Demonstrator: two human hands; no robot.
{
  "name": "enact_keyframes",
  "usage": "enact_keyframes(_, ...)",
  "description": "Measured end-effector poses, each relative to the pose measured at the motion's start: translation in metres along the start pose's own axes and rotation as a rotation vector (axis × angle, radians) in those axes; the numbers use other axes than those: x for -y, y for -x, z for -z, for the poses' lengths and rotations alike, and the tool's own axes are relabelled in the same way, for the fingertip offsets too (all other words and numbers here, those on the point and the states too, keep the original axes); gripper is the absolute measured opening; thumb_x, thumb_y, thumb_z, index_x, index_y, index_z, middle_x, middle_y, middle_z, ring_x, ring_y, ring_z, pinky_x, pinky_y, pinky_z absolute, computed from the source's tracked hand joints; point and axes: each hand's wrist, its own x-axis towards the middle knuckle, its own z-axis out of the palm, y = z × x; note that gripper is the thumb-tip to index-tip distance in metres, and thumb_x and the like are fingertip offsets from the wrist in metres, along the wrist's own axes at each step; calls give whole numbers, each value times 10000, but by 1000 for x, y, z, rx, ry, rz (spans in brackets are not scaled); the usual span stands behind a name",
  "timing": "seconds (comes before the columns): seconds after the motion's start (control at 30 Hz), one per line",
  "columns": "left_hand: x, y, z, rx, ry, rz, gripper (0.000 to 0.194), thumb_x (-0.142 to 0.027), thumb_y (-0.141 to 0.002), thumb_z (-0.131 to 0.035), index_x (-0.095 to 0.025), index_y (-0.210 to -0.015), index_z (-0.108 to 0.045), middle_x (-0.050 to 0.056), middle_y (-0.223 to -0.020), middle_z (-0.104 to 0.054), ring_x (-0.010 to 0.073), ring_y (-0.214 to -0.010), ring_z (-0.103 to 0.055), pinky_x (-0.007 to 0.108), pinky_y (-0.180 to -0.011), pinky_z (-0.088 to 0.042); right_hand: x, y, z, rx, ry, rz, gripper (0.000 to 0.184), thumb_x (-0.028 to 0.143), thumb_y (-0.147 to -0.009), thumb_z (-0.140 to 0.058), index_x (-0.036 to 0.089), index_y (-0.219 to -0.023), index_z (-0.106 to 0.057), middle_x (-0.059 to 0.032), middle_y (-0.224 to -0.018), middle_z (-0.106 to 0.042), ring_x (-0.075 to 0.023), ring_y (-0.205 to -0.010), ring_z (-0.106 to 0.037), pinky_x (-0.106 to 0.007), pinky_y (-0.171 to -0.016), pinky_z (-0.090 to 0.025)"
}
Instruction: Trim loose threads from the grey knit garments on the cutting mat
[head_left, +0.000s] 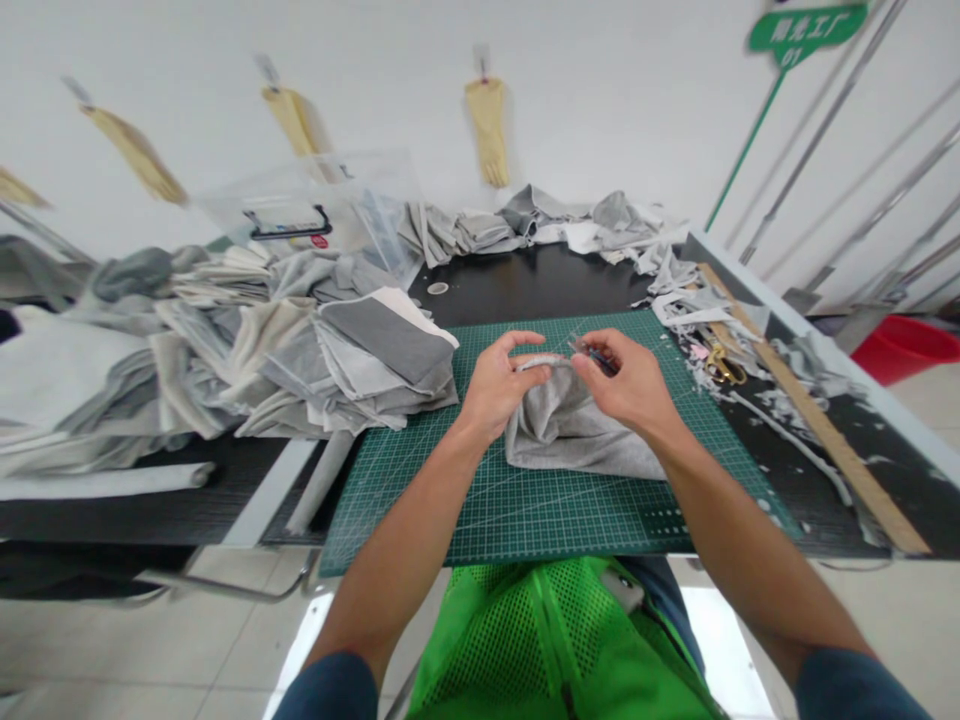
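At frame centre I see a soft grey fabric piece (577, 435), bunched on the green cutting mat (465, 500), its long axis running left-right. My left hand (499, 385) pinches its pale top edge; my right hand (630, 385) fingers close on a small dark tool (592, 352). The green sign (806, 28), upper right, reads "01".
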Motion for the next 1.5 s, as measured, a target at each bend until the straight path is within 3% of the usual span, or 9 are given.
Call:
enact_keyframes(0.1, 0, 0, -1, 31, 19, -17, 487, -164, -695, -876, -210, -1133, -671, 45, -921, -823, 218, -869, -797, 346, -852, -612, -2, -1, -2, 99, -128, -67, 384, 458, -843, -825, 221, -1123, -711, -57, -1035, -793, -211, -830, -691, -352, -763, -541)
enact_keyframes(0.2, -1, 1, 1, 57, 13, -21, 456, -194, -696, -898, -198, -1102, -689, 52, -918, -824, 213, -858, -792, 335, -836, -607, -1, -2, -4, 152, -174, -109, 247, 410, -845, -808, 212, -979, -746, -15, -839, -754, -174, -702, -622, -315, -664, -477)
enact_keyframes(0.33, -6, -2, 13, 95, -105, 18, 434, -215, -650, -939, -173, -1038, -749, 56, -887, -816, 166, -734, -732, 281, -733, -562, 1, -3, -3, 124, -145, -118, 163, 371, -864, -766, 215, -817, -761, 12, -695, -673, -158, -645, -544, -306, -616, -410)
enact_keyframes(0.43, -11, -5, 28, 218, -218, 110, 361, -228, -626, -955, -151, -943, -801, 75, -893, -811, 173, -760, -719, 282, -735, -547, -1, -5, 1, 91, -177, -118, 148, 358, -852, -768, 215, -815, -759, 11, -722, -682, -160, -667, -555, -305, -629, -417)
enact_keyframes(0.67, -26, -7, 57, 307, -368, 166, 340, -334, -637, -974, -155, -690, -690, -15, -624, -612, 100, -573, -512, 231, -547, -327, -4, -7, 9, 110, -302, -132, 151, 344, -828, -791, 205, -794, -745, 22, -705, -645, -149, -662, -531, -307, -638, -387)
enact_keyframes(0.83, -32, -4, 59, 380, -314, 72, 391, -329, -649, -992, -153, -727, -651, 17, -771, -690, 136, -721, -609, 262, -673, -435, 0, -5, 11, 152, -429, -171, 190, 380, -835, -821, 207, -834, -741, 19, -717, -633, -142, -651, -490, -314, -633, -348)
enact_keyframes(1.03, -29, -4, 53, 379, -191, -74, 364, -365, -729, -965, -150, -756, -671, 34, -835, -692, 147, -796, -614, 277, -747, -448, -4, -7, 9, 98, -484, -124, 244, 462, -950, -754, 238, -917, -664, 23, -802, -563, -156, -736, -467, -315, -685, -364)
enact_keyframes(1.23, -27, -5, 53, 368, -60, 42, 459, -463, -714, -962, -169, -709, -610, -14, -668, -564, 110, -635, -489, 247, -604, -355, -2, -6, 4, 149, -682, -187, 376, 579, -944, -765, 255, -914, -577, 38, -805, -434, -149, -711, -378, -304, -647, -336)
enact_keyframes(1.5, -36, -5, 48, 131, -56, 23, 495, -489, -670, -976, -186, -753, -594, -50, -648, -526, 77, -556, -401, 220, -532, -303, 9, -7, 12, 144, -756, -379, 463, 624, -840, -842, 267, -942, -565, 68, -730, -377, -124, -599, -276, -297, -523, -213)
